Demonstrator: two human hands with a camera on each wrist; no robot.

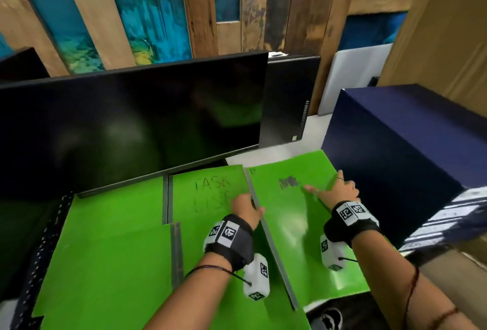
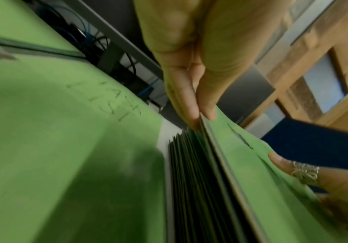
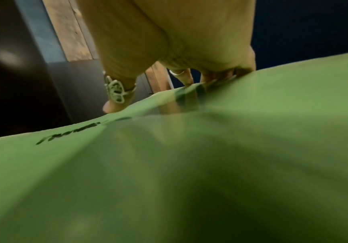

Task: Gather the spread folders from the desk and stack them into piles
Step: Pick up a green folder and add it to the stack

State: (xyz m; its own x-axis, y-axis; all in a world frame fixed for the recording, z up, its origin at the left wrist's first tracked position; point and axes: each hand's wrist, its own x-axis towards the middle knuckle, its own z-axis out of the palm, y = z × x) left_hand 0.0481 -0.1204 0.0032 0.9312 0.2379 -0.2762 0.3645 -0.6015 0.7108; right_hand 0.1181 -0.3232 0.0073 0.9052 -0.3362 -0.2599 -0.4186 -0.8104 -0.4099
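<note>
Three bright green folders with grey spines lie spread on the desk. The left folder (image 1: 110,250) is flat, and the middle folder (image 1: 208,192) (image 2: 64,131) has "TASK LIST" handwritten on it. The right folder (image 1: 290,219) (image 3: 189,164), marked with a dark scribble, is raised along its spine. My left hand (image 1: 247,208) (image 2: 202,118) pinches that grey spine between thumb and fingers. My right hand (image 1: 332,190) (image 3: 152,93) holds the same folder's far right edge, with the ringed thumb (image 2: 289,167) on top. Its fingertips are hidden behind the edge.
A large dark monitor (image 1: 131,124) stands right behind the folders, a second one (image 1: 287,102) beside it. A dark blue box (image 1: 408,150) crowds the right folder's edge. Cardboard (image 1: 434,26) leans at the back right. A strip of white desk (image 1: 279,151) shows behind the right folder.
</note>
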